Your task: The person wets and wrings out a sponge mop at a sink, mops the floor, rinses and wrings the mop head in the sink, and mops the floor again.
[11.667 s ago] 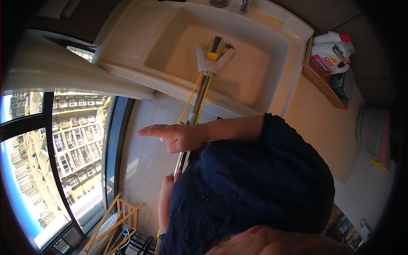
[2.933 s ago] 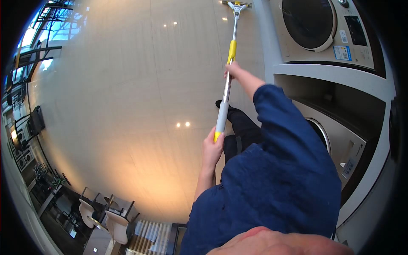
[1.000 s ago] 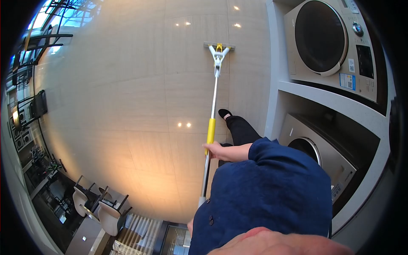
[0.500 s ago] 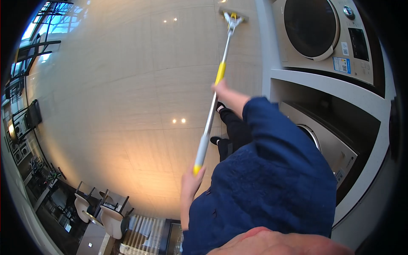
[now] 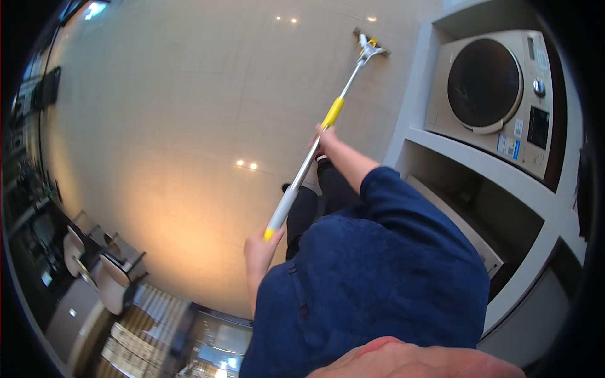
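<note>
My left hand [image 5: 259, 247] is closed around the yellow top end of a mop's handle. Further down the pole, my right hand [image 5: 323, 138] grips it just behind the yellow sleeve. The mop [image 5: 291, 196] has a long silver and grey pole that slants away from me. Its white and yellow bracketed head [image 5: 372, 48] rests on the pale floor [image 5: 170, 82], a short way from the base of the cabinet. My dark-trousered legs and shoes show beside the pole, partly hidden.
A front-loading washer or dryer [image 5: 485, 85] sits in a grey built-in cabinet [image 5: 485, 148] on my right, with another machine in the lower recess. Chairs [image 5: 115, 283] and a table [image 5: 70, 318] with a laptop stand at the lower left. A striped rug [image 5: 148, 315] lies nearby.
The view has turned, and the machines sit lower in it. In the picture the mop head has moved right and slightly down, while my left hand has moved left. Both hands keep their grip.
</note>
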### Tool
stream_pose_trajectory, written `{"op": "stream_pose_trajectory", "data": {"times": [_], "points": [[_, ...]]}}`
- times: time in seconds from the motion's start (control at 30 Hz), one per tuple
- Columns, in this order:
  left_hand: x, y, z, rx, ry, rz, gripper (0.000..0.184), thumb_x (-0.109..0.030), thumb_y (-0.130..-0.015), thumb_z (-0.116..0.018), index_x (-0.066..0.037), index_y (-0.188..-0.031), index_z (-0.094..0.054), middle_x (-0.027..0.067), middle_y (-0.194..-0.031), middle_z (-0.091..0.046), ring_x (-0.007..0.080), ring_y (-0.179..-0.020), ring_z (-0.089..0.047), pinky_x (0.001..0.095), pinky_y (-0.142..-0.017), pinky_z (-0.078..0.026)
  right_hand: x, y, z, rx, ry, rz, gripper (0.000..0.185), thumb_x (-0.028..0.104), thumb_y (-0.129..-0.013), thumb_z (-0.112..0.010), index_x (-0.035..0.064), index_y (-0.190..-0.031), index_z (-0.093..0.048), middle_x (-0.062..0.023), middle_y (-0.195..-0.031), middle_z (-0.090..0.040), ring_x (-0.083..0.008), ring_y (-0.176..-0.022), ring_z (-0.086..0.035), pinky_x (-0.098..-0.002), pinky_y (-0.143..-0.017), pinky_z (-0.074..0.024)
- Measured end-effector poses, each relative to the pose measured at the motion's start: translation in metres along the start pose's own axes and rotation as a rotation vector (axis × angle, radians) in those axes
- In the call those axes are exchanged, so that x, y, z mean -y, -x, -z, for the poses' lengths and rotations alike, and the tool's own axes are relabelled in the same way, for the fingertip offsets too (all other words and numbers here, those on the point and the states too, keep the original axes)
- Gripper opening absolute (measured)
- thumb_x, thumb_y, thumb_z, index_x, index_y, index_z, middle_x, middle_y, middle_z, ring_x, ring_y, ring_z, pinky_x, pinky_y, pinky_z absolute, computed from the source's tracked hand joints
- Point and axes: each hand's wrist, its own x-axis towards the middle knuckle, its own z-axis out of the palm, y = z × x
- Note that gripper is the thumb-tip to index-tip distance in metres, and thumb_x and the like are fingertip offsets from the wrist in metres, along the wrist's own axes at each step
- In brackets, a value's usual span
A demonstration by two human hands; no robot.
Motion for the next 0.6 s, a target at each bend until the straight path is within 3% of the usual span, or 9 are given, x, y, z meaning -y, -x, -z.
{"op": "stream_pose_trajectory", "data": {"times": [0.07,0.17,0.23,0.27,0.3,0.33,0.4,0.5,0.6], "points": [[-0.021,-0.016,-0.013,-0.064,-0.094,-0.206,0.036,-0.036,-0.067,-0.059,-0.009,-0.090,-0.057,0.0166,-0.065,-0.055,0.0302,-0.058,-0.054,0.0358,-0.053,-0.041,0.045,-0.021,0.004,-0.068,0.111,-0.009,0.032,0.026,-0.079,-0.044,0.0049,-0.097,-0.030,-0.0110,-0.062,-0.047,-0.0250,-0.045,-0.052,-0.0381,-0.037,-0.0463],[0.006,0.000,0.018,-0.079,-0.090,-0.157,0.037,-0.035,-0.068,-0.059,-0.009,-0.094,-0.055,0.0165,-0.067,-0.055,0.0288,-0.061,-0.055,0.0350,-0.055,-0.042,0.011,-0.031,-0.021,0.059,0.276,-0.104,0.032,0.028,-0.080,-0.041,0.0043,-0.098,-0.030,-0.0127,-0.064,-0.048,-0.0265,-0.049,-0.054,-0.0392,-0.040,-0.0475],[0.071,0.028,0.059,-0.072,0.020,-0.050,0.036,-0.032,-0.067,-0.060,-0.010,-0.095,-0.055,0.0174,-0.068,-0.055,0.0288,-0.063,-0.056,0.0340,-0.056,-0.042,-0.039,0.037,-0.065,0.191,0.385,-0.130,0.031,0.025,-0.079,-0.041,0.0025,-0.099,-0.034,-0.0153,-0.070,-0.051,-0.0295,-0.060,-0.056,-0.0434,-0.049,-0.0485],[0.102,0.052,0.083,-0.126,0.061,-0.050,0.038,-0.029,-0.067,-0.062,-0.007,-0.097,-0.054,0.0167,-0.071,-0.057,0.0281,-0.064,-0.056,0.0330,-0.058,-0.043,-0.058,0.082,-0.088,0.327,0.436,-0.260,0.030,0.025,-0.079,-0.042,0.0020,-0.098,-0.036,-0.0148,-0.071,-0.051,-0.0291,-0.059,-0.056,-0.0443,-0.050,-0.0479],[0.131,0.077,0.108,-0.095,0.145,0.032,0.041,-0.025,-0.065,-0.063,-0.003,-0.098,-0.053,0.0138,-0.073,-0.058,0.0215,-0.064,-0.056,0.0302,-0.060,-0.042,-0.086,0.117,-0.109,0.438,0.374,-0.373,0.029,0.025,-0.079,-0.043,0.0013,-0.095,-0.039,-0.0140,-0.069,-0.051,-0.0277,-0.061,-0.056,-0.0425,-0.052,-0.0482],[0.166,0.103,0.126,-0.193,0.044,0.060,0.043,-0.021,-0.064,-0.064,0.000,-0.100,-0.052,0.0105,-0.075,-0.058,0.0142,-0.065,-0.053,0.0267,-0.062,-0.042,-0.123,0.126,-0.129,0.581,0.556,-0.420,0.027,0.025,-0.079,-0.045,0.0014,-0.091,-0.042,-0.0127,-0.069,-0.052,-0.0261,-0.062,-0.057,-0.0407,-0.055,-0.0486],[0.176,0.142,0.163,-0.233,0.291,0.166,0.041,-0.018,-0.064,-0.064,0.001,-0.098,-0.053,0.0098,-0.075,-0.058,0.0108,-0.067,-0.051,0.0243,-0.063,-0.041,-0.115,0.203,-0.162,0.674,0.469,-0.537,0.023,0.020,-0.076,-0.046,0.0013,-0.089,-0.042,-0.0100,-0.066,-0.053,-0.0235,-0.057,-0.056,-0.0347,-0.052,-0.0495],[0.195,0.122,0.171,-0.186,0.323,0.155,0.039,-0.016,-0.063,-0.063,0.003,-0.096,-0.054,0.0091,-0.074,-0.058,0.0108,-0.067,-0.051,0.0239,-0.062,-0.041,-0.133,0.187,-0.186,0.508,0.484,-0.342,0.018,0.015,-0.075,-0.048,0.0012,-0.085,-0.042,-0.0088,-0.065,-0.051,-0.0202,-0.050,-0.054,-0.0317,-0.046,-0.0486],[0.181,0.060,0.153,-0.192,0.195,-0.009,0.038,-0.022,-0.064,-0.062,-0.003,-0.096,-0.055,0.0144,-0.064,-0.056,0.0208,-0.058,-0.056,0.0286,-0.056,-0.042,-0.109,0.130,-0.192,0.308,0.392,-0.165,0.016,0.014,-0.075,-0.047,0.0019,-0.084,-0.042,-0.0058,-0.060,-0.047,-0.0181,-0.045,-0.050,-0.0330,-0.040,-0.0460]]}}
